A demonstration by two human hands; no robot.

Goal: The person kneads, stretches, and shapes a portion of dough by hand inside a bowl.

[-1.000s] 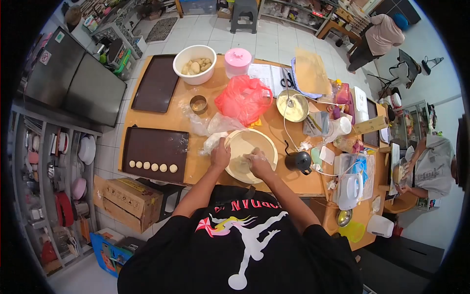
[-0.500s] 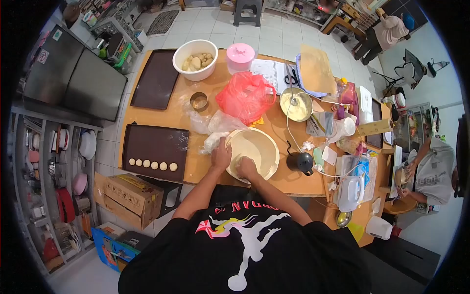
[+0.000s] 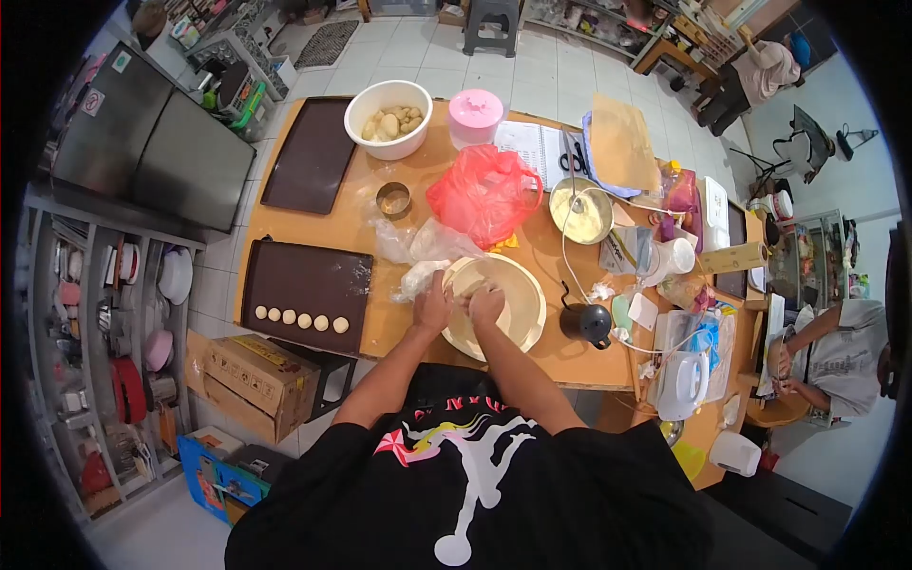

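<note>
A cream-coloured mixing bowl [image 3: 524, 318] stands at the table's front edge, with pale dough [image 3: 465, 277] inside that is hard to tell from the bowl. My left hand [image 3: 433, 306] is closed around the bowl's left rim. Inside the bowl, my right hand [image 3: 486, 304] has its fingers curled into the dough, and the fingertips are partly hidden. A crumpled clear plastic bag [image 3: 423, 278] lies right beside my left hand. Further left, several round dough balls [image 3: 304, 321] sit in a row on a dark baking tray [image 3: 309, 275].
Behind the bowl are a red plastic bag [image 3: 483, 195], a metal ring [image 3: 392, 199], a white bowl of dough pieces [image 3: 389, 147] and a pink container [image 3: 475, 116]. To the right stand a black pitcher [image 3: 585, 325] and a metal bowl [image 3: 581, 223]. Another person [image 3: 841, 356] works at far right.
My right hand has moved up and slightly right within the bowl, away from its near side. My left hand stays at the left rim. The whole view has shifted slightly.
</note>
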